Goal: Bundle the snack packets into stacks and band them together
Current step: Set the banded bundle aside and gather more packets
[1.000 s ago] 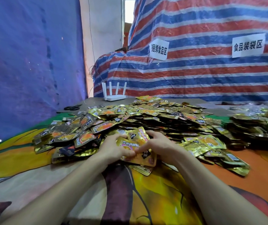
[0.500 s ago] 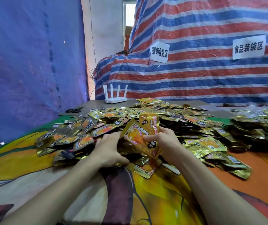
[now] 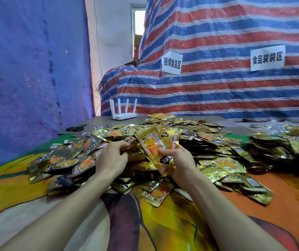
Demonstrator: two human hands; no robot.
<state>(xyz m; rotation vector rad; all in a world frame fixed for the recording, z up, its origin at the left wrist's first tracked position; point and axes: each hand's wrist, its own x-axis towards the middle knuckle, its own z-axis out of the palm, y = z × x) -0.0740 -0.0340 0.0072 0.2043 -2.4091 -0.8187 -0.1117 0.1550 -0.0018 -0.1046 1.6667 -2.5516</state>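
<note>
A big heap of gold snack packets covers the middle of the table. My right hand holds a small stack of gold packets upright above the heap, thumb on the front packet. Just left of it, my left hand lies palm down on the heap, its fingers curled around a dark gold packet at the pile's top. No band is visible.
A white router and black scissors lie at the table's far left. More packets are piled at the right. A striped tarp with two paper signs stands behind. The patterned cloth covers the near table.
My right hand has lifted the packets off the heap and holds them upright. My left hand has let go of that stack and moved left onto the pile.
</note>
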